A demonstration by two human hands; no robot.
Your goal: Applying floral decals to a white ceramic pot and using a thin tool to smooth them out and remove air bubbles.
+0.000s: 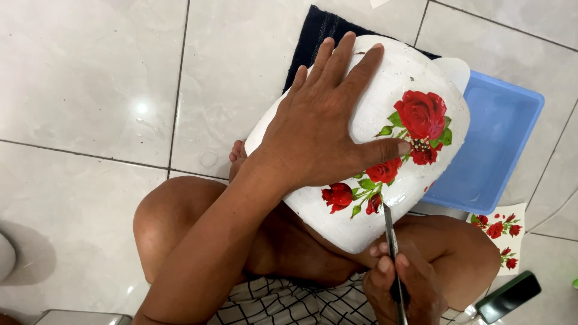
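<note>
White and rounded, a large pot-like object (391, 108) lies tipped on its side across my crossed legs, with red roses and green leaves (415, 120) pasted on its surface. My left hand (322, 129) lies flat on top of it, fingers spread wide and the thumb stretched toward the roses, pressing the object steady. My right hand (400, 286) is low in the view, its fingers closed around a thin dark tool (391, 241); I cannot tell whether it is a brush or a blade. The tool's tip touches the white surface just below the lowest roses. The two hands are apart, one above the flowers and one beneath.

Just beyond the object sits a light blue plastic tray (500, 138) on the pale tiled floor (90, 90). A dark cloth (313, 36) shows behind the object. To my right lies a sheet with more small red roses (500, 232), and near it a dark phone (509, 298).
</note>
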